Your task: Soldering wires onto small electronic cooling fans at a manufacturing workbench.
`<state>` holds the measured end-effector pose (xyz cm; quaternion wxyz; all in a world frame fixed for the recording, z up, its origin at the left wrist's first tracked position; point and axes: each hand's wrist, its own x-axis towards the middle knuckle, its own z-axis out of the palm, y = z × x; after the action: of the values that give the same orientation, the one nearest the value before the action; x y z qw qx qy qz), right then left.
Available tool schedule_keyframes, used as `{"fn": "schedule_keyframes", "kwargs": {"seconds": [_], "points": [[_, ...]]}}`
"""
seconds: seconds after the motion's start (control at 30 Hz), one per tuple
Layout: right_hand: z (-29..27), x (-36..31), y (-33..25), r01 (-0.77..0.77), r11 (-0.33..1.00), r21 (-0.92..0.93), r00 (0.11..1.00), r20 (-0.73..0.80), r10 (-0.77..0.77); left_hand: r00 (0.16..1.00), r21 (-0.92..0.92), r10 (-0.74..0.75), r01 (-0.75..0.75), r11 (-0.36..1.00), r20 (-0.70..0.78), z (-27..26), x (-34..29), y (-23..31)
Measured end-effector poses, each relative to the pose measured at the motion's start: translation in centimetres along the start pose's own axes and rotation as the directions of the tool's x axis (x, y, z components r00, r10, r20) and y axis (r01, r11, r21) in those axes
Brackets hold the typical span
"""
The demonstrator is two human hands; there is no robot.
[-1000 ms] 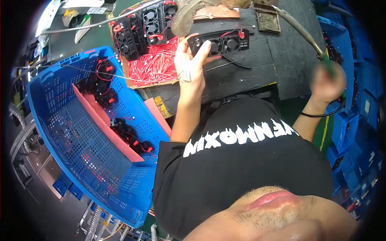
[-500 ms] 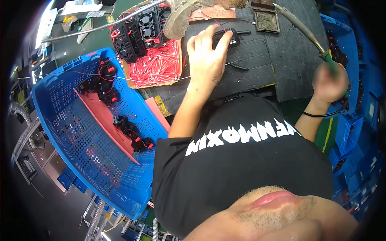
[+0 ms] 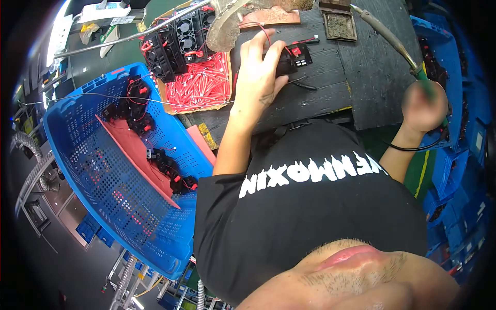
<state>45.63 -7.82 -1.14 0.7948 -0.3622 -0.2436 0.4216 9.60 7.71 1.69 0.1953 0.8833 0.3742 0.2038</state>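
Note:
My left hand [image 3: 258, 67] rests on the bench, its thumb and fingers around a black plastic unit [image 3: 300, 58] with a red connector and small white contacts. A red wire [image 3: 264, 30] runs up from beside the fingers; part of the unit is hidden under the hand. Off to the right, my right hand [image 3: 424, 106] is closed around the green handle of a soldering iron [image 3: 390, 41]. Its metal tip points up and left, over the small square tray [image 3: 340, 26]. The right fingers are blurred.
Left of my left hand, an open box holds many red tube-like pieces [image 3: 199, 85], with black fan units [image 3: 188, 33] at its back. A blue crate [image 3: 111, 217] holds more black units and a pink divider. A thin wire [image 3: 129, 98] crosses over it. Blue bins line the right.
My left hand has shifted slightly left and toward me. The black unit has turned, so its red connector now shows. My right hand and the soldering iron have stayed put.

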Motion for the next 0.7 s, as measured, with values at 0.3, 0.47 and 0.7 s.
{"fn": "schedule_keyframes", "kwargs": {"seconds": [0.3,0.47,0.7], "points": [[0.2,0.2,0.0,-0.003,1.000,-0.020,1.000,-0.008,0.003,0.984,-0.262,-0.048,0.092,0.961,0.170,-3.4,0.7,1.4],[-0.1,-0.2,0.0,0.009,1.000,0.002,0.999,-0.033,-0.009,0.988,-0.240,-0.071,0.103,0.965,0.139,-2.8,1.0,0.8],[-0.5,-0.2,-0.4,0.026,0.999,-0.034,0.997,-0.075,-0.029,0.935,-0.012,-0.080,0.090,0.996,0.344,-2.4,3.7,-2.4]]}}
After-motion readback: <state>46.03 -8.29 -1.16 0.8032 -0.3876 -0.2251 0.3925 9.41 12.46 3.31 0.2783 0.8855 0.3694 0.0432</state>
